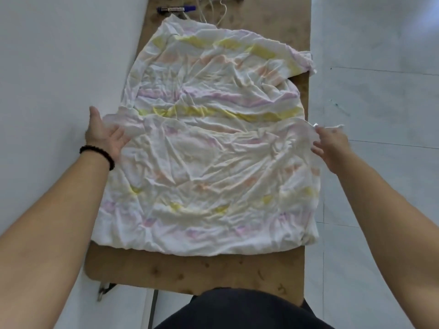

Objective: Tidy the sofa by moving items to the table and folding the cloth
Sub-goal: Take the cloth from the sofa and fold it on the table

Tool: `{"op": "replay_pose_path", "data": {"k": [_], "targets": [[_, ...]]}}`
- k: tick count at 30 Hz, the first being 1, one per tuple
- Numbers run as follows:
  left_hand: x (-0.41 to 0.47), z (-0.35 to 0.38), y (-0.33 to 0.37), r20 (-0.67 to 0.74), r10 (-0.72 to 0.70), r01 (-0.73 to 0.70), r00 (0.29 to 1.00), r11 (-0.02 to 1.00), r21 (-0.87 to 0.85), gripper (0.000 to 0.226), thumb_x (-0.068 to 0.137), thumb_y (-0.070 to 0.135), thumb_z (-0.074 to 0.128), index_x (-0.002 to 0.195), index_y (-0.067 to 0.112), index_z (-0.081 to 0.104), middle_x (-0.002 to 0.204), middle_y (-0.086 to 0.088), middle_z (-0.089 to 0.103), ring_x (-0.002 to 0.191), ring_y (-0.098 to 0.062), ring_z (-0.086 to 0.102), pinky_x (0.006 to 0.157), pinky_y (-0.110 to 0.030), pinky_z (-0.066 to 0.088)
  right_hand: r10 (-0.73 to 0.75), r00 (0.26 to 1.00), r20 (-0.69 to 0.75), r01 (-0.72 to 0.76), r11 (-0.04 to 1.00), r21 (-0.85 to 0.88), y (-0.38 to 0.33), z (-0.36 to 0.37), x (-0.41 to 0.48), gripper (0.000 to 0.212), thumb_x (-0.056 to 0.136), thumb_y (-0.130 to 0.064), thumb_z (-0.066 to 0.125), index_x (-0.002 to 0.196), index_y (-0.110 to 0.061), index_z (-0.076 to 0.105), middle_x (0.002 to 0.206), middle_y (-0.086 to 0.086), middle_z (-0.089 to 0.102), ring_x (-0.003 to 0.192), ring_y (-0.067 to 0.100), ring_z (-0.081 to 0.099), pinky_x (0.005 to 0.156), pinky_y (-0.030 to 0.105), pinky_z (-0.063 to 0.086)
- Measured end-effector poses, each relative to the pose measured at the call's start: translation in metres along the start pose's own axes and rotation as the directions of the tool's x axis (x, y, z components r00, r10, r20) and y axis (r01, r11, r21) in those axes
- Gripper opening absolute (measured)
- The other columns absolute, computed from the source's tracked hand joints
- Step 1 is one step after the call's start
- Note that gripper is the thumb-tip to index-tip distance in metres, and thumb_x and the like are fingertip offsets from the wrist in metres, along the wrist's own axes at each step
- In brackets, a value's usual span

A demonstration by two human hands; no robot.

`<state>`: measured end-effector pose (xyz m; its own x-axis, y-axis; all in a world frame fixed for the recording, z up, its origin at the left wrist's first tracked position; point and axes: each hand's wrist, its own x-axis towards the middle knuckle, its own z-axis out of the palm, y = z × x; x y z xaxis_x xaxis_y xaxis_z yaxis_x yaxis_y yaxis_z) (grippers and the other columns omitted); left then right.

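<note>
- cloth [209,162]: soft, light, creased (will sag if held mid-panel), so take it at the fold's corners
- left hand [104,136]: grip wide, touching cloth edge
- right hand [332,148]: grip pinching cloth corner

a crumpled white cloth [209,143] with pastel stripes lies folded over itself across the brown table [194,269].

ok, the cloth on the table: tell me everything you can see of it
The cloth is thin, white and heavily wrinkled, with faded yellow, pink and peach stripes. It lies spread on the narrow brown table, overhanging both long sides. Its near part is doubled over, the top layer's edge running across the middle. The left hand touches that edge's left end with straight fingers; the right hand pinches its right corner. Its far edge ends near a blue marker.
</note>
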<state>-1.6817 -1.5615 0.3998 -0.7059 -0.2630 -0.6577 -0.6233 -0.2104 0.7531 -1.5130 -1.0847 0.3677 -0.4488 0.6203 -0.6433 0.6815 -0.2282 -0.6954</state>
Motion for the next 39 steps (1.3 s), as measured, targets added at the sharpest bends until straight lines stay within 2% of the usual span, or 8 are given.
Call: {"op": "replay_pose_path", "data": {"k": [3, 7, 13, 19, 27, 31, 35, 39], "targets": [[-0.024, -0.029, -0.073, 0.028, 0.232, -0.185, 0.972, 0.693, 0.697, 0.079, 0.094, 0.064, 0.036, 0.154, 0.016, 0.019, 0.155, -0.006, 0.032, 0.139, -0.025, 0.035, 0.118, -0.042, 0.024, -0.275, 0.961, -0.001, 0.241, 0.842, -0.482, 0.051, 0.011, -0.042, 0.071, 0.093, -0.041, 0.059, 0.15, -0.01, 0.031, 0.148, 0.015, 0.041, 0.136, 0.031, 0.042, 0.112, 0.043, 0.036], [-0.072, -0.094, -0.172, 0.247, 0.318, -0.291, 0.915, 0.096, 0.952, 0.063, 0.099, 0.045, 0.034, 0.154, 0.016, 0.019, 0.16, -0.015, 0.017, 0.148, -0.031, 0.014, 0.119, -0.05, 0.014, -0.69, 0.653, 0.312, 0.694, 0.38, -0.611, 0.144, 0.022, -0.122, 0.066, 0.092, -0.047, 0.06, 0.146, -0.014, 0.041, 0.154, 0.016, 0.033, 0.145, 0.03, 0.031, 0.116, 0.042, 0.027], [-0.079, -0.173, -0.214, 0.215, 0.17, -0.186, 0.962, -0.171, 0.967, 0.08, 0.083, 0.075, 0.013, 0.151, 0.042, -0.012, 0.163, -0.007, -0.014, 0.149, -0.029, -0.011, 0.117, -0.051, -0.005, -0.311, 0.509, 0.803, 0.808, -0.148, -0.57, 0.254, 0.021, -0.182, 0.065, 0.097, -0.055, 0.038, 0.157, -0.035, 0.021, 0.166, 0.009, 0.012, 0.152, 0.041, 0.004, 0.115, 0.065, 0.013], [-0.101, -0.176, -0.224, 0.189, 0.087, -0.175, 0.978, -0.147, 0.974, 0.09, 0.077, 0.087, 0.014, 0.144, 0.044, -0.028, 0.158, -0.008, -0.03, 0.145, -0.031, -0.028, 0.113, -0.056, -0.014, -0.415, 0.517, 0.748, 0.756, -0.188, -0.627, 0.28, -0.016, -0.197, 0.081, 0.069, 0.019, 0.064, 0.14, -0.015, 0.045, 0.141, 0.014, 0.057, 0.129, 0.043, 0.052, 0.098, 0.058, 0.049], [-0.127, -0.177, -0.219, 0.173, 0.052, -0.164, 0.984, -0.143, 0.976, 0.103, 0.069, 0.094, 0.01, 0.15, 0.038, -0.018, 0.157, -0.012, -0.03, 0.144, -0.034, -0.029, 0.112, -0.064, -0.012, -0.544, 0.453, 0.707, 0.788, -0.127, -0.602, 0.254, -0.019, -0.218, 0.038, 0.088, -0.03, 0.052, 0.117, -0.017, 0.071, 0.12, 0.006, 0.071, 0.108, 0.03, 0.069, 0.081, 0.042, 0.06], [-0.133, -0.124, -0.22, 0.362, 0.123, -0.34, 0.924, -0.17, 0.925, 0.096, 0.075, 0.089, 0.012, 0.147, 0.039, -0.026, 0.154, -0.008, -0.038, 0.141, -0.03, -0.035, 0.107, -0.057, -0.024, -0.464, 0.661, 0.59, 0.662, -0.009, -0.75, 0.231, 0.0, -0.204, 0.067, 0.098, -0.056, 0.034, 0.157, -0.024, 0.025, 0.165, 0.012, 0.013, 0.153, 0.031, 0.011, 0.123, 0.049, 0.014], [-0.128, -0.111, -0.241, 0.363, 0.005, -0.355, 0.932, -0.19, 0.915, 0.093, 0.075, 0.09, 0.008, 0.141, 0.041, -0.037, 0.149, -0.006, -0.047, 0.139, -0.031, -0.039, 0.111, -0.06, -0.019, -0.071, 0.884, 0.461, 0.464, 0.02, -0.886, 0.248, -0.008, -0.186, 0.097, 0.083, -0.084, 0.02, 0.148, -0.034, -0.031, 0.149, 0.005, -0.051, 0.139, 0.032, -0.043, 0.117, 0.059, -0.015], [-0.129, -0.11, -0.236, 0.34, -0.035, -0.339, 0.94, -0.236, 0.911, 0.093, 0.078, 0.087, 0.012, 0.143, 0.039, -0.033, 0.151, -0.008, -0.043, 0.141, -0.031, -0.036, 0.112, -0.059, -0.015, -0.081, 0.858, 0.507, 0.514, 0.157, -0.843, 0.236, -0.024, -0.184, 0.085, 0.091, -0.073, 0.034, 0.157, -0.036, -0.006, 0.163, 0.0, -0.026, 0.151, 0.028, -0.021, 0.122, 0.054, 0.004]]}}
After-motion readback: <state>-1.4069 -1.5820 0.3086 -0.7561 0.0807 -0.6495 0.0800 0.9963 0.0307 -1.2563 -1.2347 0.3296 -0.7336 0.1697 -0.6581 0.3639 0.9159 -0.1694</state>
